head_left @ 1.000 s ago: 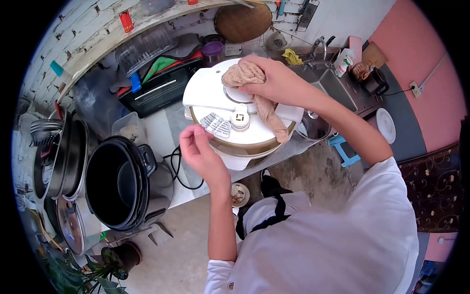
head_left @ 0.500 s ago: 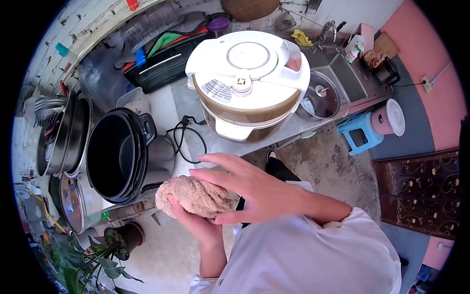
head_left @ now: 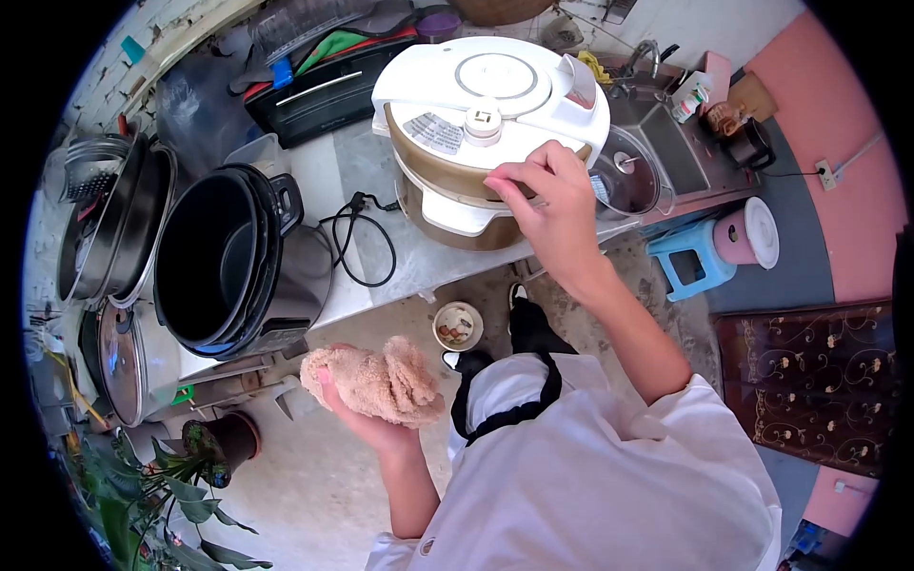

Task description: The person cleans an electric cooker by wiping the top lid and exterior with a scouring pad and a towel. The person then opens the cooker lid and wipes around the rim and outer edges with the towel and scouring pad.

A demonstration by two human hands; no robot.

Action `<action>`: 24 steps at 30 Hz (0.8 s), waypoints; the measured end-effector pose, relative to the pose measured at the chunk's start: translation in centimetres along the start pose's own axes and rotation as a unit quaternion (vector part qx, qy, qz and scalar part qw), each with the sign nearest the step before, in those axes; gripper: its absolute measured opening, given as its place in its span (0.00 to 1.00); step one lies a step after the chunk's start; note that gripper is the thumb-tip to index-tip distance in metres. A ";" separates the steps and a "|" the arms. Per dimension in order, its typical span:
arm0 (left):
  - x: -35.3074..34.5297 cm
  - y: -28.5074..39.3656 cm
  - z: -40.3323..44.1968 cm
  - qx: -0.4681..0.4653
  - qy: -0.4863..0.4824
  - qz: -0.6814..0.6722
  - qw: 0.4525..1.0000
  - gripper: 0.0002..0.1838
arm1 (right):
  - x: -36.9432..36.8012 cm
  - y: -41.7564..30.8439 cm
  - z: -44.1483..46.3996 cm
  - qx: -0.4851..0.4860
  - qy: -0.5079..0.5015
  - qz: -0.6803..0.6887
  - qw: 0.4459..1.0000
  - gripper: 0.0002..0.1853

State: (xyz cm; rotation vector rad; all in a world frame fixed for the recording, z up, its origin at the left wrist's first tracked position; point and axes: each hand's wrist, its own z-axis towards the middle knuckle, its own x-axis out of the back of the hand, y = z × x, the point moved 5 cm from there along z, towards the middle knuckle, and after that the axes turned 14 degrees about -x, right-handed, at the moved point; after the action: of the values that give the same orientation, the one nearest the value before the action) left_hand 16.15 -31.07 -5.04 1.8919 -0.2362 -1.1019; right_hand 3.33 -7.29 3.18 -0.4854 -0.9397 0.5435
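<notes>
My left hand (head_left: 362, 419) is closed around a crumpled pinkish-beige cleaning cloth (head_left: 386, 381), held up in front of the counter. My right hand (head_left: 554, 214) reaches over the front of a white and gold electric pressure cooker (head_left: 495, 124). Its thumb and forefinger are pinched together by the cooker's gold lid band. Whether something small is between the fingertips, or whether they touch the lid, I cannot tell. The cooker's white front handle (head_left: 465, 215) juts out just left of my right hand. A black power cord (head_left: 367, 243) lies on the counter beside the cooker.
A dark open pot (head_left: 214, 262) stands at the left, near stacked pans (head_left: 119, 228). A glass-sided pot (head_left: 633, 176) and the sink (head_left: 671, 152) are at the right. A blue stool (head_left: 690, 259), a small bowl (head_left: 458, 326) and a potted plant (head_left: 221, 447) are below.
My right hand has left the cloth and moved up and right to the cooker, its spread fingers now pinched. My left hand still holds the cloth. The view has shifted slightly.
</notes>
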 end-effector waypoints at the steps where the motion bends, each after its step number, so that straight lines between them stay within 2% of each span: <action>1: 0.3 0.3 -0.1 -0.001 0.005 0.001 1.000 0.27 | 0.4 0.1 -0.2 -0.013 0.015 0.029 0.999 0.09; 2: 0.6 0.7 -0.1 -0.017 0.023 0.006 1.000 0.26 | 0.7 -0.1 -0.3 -0.010 0.012 0.033 0.999 0.09; 4: 1.0 1.7 -0.2 -0.044 0.043 0.007 0.998 0.26 | 1.5 0.6 -0.1 -0.099 -0.012 0.140 0.985 0.10; 5: 1.1 2.2 -0.6 -0.056 0.050 0.001 0.997 0.25 | 1.6 0.6 0.1 -0.048 -0.005 0.089 0.995 0.11; 6: 1.3 2.6 -0.9 -0.070 0.056 -0.005 0.996 0.25 | 1.4 0.4 0.3 -0.043 -0.007 0.097 0.994 0.11; 7: 1.5 2.8 -1.1 -0.091 0.017 -0.024 0.995 0.24 | 1.1 -0.4 0.4 -0.002 0.003 0.050 0.999 0.11; 8: 1.5 2.7 -1.6 -0.100 0.017 -0.023 0.995 0.24 | 0.8 -1.0 0.5 0.038 0.015 0.004 0.999 0.12; 14: 1.6 1.9 -6.0 -0.121 0.041 -0.031 0.991 0.23 | -0.7 0.7 1.4 0.092 -0.001 0.043 0.995 0.08; 16: 1.0 2.0 -8.0 -0.127 0.095 -0.018 0.987 0.23 | 0.4 1.1 1.7 0.090 0.003 0.057 0.994 0.08; 18: 1.6 1.7 -9.4 -0.139 0.100 -0.020 0.985 0.23 | 2.1 2.5 2.0 0.013 -0.017 0.152 0.988 0.06; 20: 2.1 1.2 -10.6 -0.143 0.107 -0.016 0.984 0.22 | 4.5 2.9 1.8 0.000 -0.024 0.174 0.984 0.06; 22: 2.2 0.5 -11.5 -0.122 0.099 0.015 0.987 0.23 | 7.4 3.4 1.4 -0.038 -0.063 0.258 0.963 0.06; 23: 1.9 0.3 -12.0 -0.118 0.095 0.025 0.988 0.23 | 8.1 4.7 1.1 -0.044 -0.078 0.304 0.948 0.08; 24: 1.3 0.2 -12.4 -0.121 0.077 0.029 0.989 0.23 | 8.5 6.3 0.5 -0.079 -0.150 0.425 0.889 0.08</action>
State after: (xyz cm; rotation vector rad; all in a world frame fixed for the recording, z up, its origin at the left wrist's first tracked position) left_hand 26.55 -24.33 -3.32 1.7313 -0.0659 -0.8971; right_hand 5.56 2.92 4.87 -0.9935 -1.0477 1.3736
